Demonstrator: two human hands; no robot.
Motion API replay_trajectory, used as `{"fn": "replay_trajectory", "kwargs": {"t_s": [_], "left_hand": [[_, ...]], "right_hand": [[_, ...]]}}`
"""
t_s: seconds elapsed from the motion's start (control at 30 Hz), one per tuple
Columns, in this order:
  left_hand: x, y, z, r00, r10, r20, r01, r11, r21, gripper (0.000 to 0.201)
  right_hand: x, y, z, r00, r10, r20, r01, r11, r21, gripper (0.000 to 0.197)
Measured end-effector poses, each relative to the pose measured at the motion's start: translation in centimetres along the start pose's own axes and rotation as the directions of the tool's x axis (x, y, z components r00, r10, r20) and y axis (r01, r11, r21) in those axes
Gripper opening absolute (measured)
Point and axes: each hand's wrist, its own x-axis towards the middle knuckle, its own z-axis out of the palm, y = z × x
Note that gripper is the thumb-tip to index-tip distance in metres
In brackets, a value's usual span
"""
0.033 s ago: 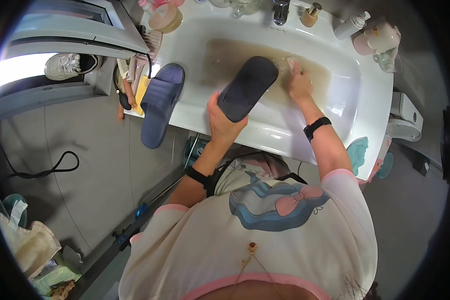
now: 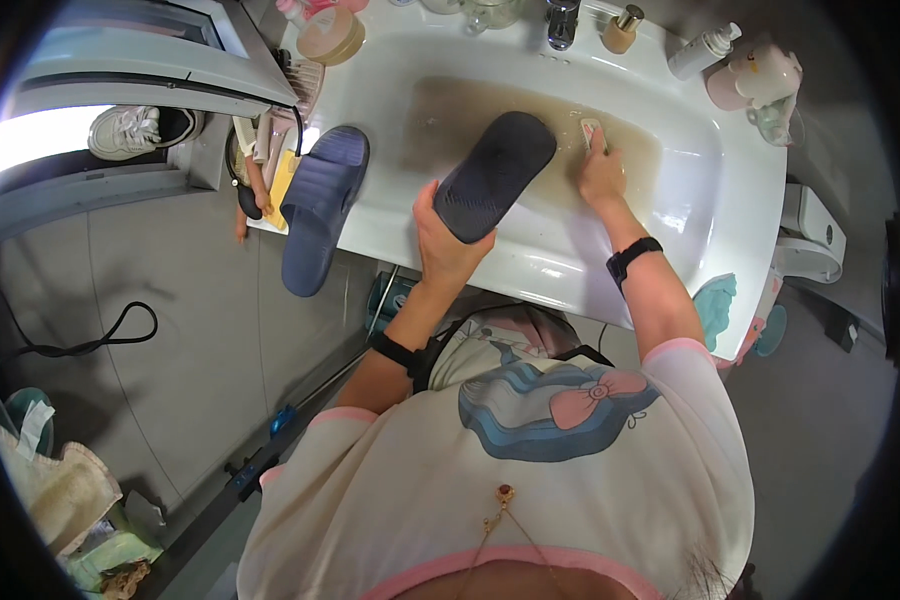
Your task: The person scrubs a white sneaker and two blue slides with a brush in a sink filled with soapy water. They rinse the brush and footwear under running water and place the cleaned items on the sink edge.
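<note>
My left hand (image 2: 447, 248) grips a dark slide slipper (image 2: 498, 175) by one end, its textured sole turned up over the basin. To the right, my right hand (image 2: 602, 175) is closed round a small pale brush (image 2: 591, 131), just above cloudy brown water (image 2: 540, 100). Most of the brush is hidden by the fingers, and its bristles do not show. The matching blue slide slipper (image 2: 325, 210) rests across the left rim of the white sink (image 2: 745, 200), strap side up, apart from both hands.
A faucet (image 2: 562, 25) and pump bottle (image 2: 623, 28) stand along the back rim. A white bottle (image 2: 705, 50) and pink cup (image 2: 760, 75) occupy the back right corner. A teal cloth (image 2: 715, 310) hangs at the front right. A white sneaker (image 2: 125, 133) sits on the left ledge.
The right hand and the brush have shifted slightly, and more of the brush's pale end shows. The left hand and the slipper are almost still.
</note>
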Motion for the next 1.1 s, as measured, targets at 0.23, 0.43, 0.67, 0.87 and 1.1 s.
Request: {"fn": "replay_trajectory", "kwargs": {"t_s": [0.23, 0.43, 0.67, 0.87, 1.1], "left_hand": [[1.2, 0.5, 0.2, 0.998, 0.007, 0.055, -0.004, 0.998, -0.069, 0.095], [1.3, 0.0, 1.3, 0.987, -0.143, 0.078, 0.162, 0.916, -0.367, 0.09], [2.2, 1.8, 0.9, 0.997, -0.073, 0.019, 0.075, 0.986, -0.149, 0.091], [2.1, 1.7, 0.5, 0.995, -0.087, 0.047, 0.094, 0.977, -0.192, 0.094], [1.1, 0.0, 0.7, 0.998, -0.053, 0.027, 0.052, 0.999, 0.012, 0.097]], "right_hand": [[-5.2, -5.2, -2.9, 0.913, -0.374, 0.162, 0.278, 0.862, 0.423, 0.046], [-12.9, -10.5, -8.8, 0.731, -0.678, 0.081, 0.607, 0.699, 0.377, 0.05], [-5.4, -7.4, -5.5, 0.831, -0.549, 0.09, 0.53, 0.831, 0.169, 0.049], [-10.6, -8.7, -7.7, 0.744, -0.657, 0.125, 0.594, 0.735, 0.327, 0.054], [-1.1, -2.0, -3.6, 0.981, -0.182, 0.068, 0.18, 0.983, 0.037, 0.055]]}}
